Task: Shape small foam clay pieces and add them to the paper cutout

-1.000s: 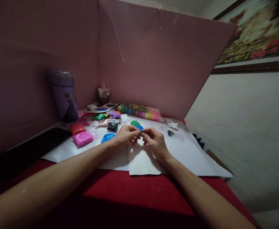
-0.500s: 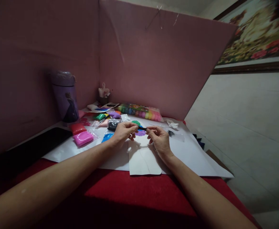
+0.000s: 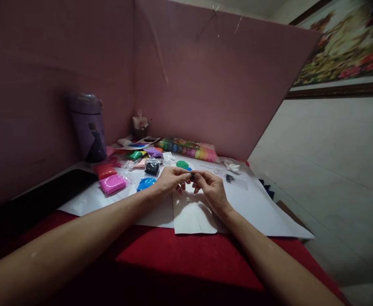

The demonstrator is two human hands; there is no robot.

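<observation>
Black, soft-looking piece (image 3: 192, 175) sits between my two sets of fingertips, held up over the far end of the white card (image 3: 195, 219). Left hand (image 3: 169, 182): thumb and index closed on one end, other fingers loosely curled. Right hand (image 3: 214, 191): same pinch, other end. No real gap at either pinch; fingertips of the two hands nearly touch. Change: half a second ago I had it drawn out as a strip, hands apart; now hands are back together and only a short, dark bit shows, so exact shape can't be told. My read: stretch-and-gather working of the piece, shaping not finished, nothing set down. Purple patch visible under the strip then is now blocked by my hands; green textured piece (image 3: 182, 164) stays in view just beyond, blue bit (image 3: 189, 168) partly covered by fingers. Off to my left, black packet (image 3: 152, 169) and blue packet (image 3: 146, 183), neither in my grip. To the right, dark scraps (image 3: 229, 178) on the white paper (image 3: 256, 212), well clear of my fingertips.
</observation>
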